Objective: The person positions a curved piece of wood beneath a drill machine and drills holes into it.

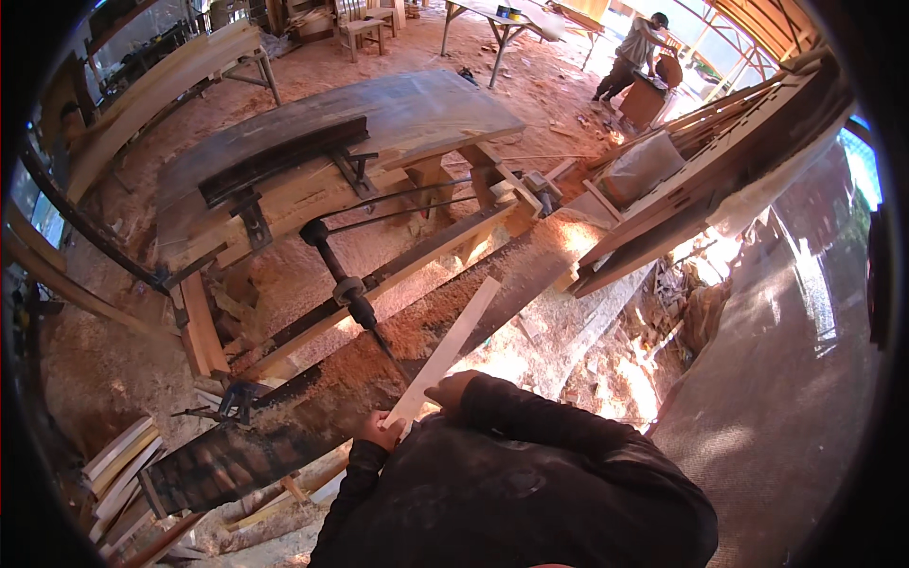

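Note:
A pale wooden strip (453,336) lies diagonally in front of me, its lower end near my body. My left hand (381,429) grips that end with fingers curled round it. My right hand (451,388) holds the strip a little higher up, partly hidden by my dark sleeve. Just left of the strip, a thin bit (384,346) juts from a black spindle (336,272) with rods running from its top, and the bit's tip is close to the wood. Beneath them runs a dark beam (535,270) heaped with pinkish shavings.
Beyond stands a workbench (454,104) with a steel angle bar (284,161). Timber (710,180) leans at right beside a plastic-covered surface (776,398). Offcuts (118,459) lie lower left, a clamp (227,407) nearby. A co-worker (630,57) stands in the back among chairs (360,28) and tables.

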The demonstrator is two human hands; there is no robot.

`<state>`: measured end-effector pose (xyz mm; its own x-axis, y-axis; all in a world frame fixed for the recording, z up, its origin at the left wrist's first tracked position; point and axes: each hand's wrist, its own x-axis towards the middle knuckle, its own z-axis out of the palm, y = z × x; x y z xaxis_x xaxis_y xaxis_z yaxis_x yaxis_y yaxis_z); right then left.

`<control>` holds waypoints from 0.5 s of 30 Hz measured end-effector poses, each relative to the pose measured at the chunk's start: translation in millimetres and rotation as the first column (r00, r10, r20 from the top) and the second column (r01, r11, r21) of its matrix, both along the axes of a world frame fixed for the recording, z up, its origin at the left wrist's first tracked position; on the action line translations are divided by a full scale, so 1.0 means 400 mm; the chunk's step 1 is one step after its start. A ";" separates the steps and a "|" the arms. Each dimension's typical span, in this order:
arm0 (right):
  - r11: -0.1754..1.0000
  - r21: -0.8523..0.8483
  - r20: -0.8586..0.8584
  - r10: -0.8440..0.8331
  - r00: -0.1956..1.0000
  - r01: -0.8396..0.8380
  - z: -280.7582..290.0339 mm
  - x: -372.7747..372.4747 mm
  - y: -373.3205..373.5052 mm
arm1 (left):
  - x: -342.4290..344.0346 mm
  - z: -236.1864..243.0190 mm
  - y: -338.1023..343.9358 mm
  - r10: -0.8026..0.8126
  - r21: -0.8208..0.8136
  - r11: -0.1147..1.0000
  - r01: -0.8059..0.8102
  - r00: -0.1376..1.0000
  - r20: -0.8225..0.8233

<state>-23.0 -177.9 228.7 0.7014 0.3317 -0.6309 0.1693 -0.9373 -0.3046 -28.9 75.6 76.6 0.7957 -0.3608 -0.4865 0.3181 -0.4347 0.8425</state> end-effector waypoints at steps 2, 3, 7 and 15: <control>0.999 0.040 0.023 0.023 0.999 -0.024 0.019 0.007 0.006 | 0.004 -0.021 0.002 -0.026 0.039 0.999 0.025 0.999 0.022; 0.996 0.072 0.045 0.040 0.998 -0.043 0.032 0.021 0.002 | 0.006 -0.041 0.004 -0.023 0.043 0.999 0.021 0.999 0.038; 0.998 0.036 0.052 0.052 0.997 -0.054 0.003 0.049 -0.044 | 0.038 -0.024 -0.014 -0.014 0.039 0.999 0.011 0.996 0.086; 0.978 0.208 0.082 -0.009 0.997 -0.008 -0.098 0.059 -0.197 | 0.038 0.155 -0.069 -0.081 0.313 0.949 -0.018 0.950 0.301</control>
<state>0.7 -256.6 189.7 0.7481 0.4489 -0.4887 0.2012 -0.8552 -0.4776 -13.8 48.1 138.7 0.9140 -0.2598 -0.3117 0.0477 -0.6940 0.7184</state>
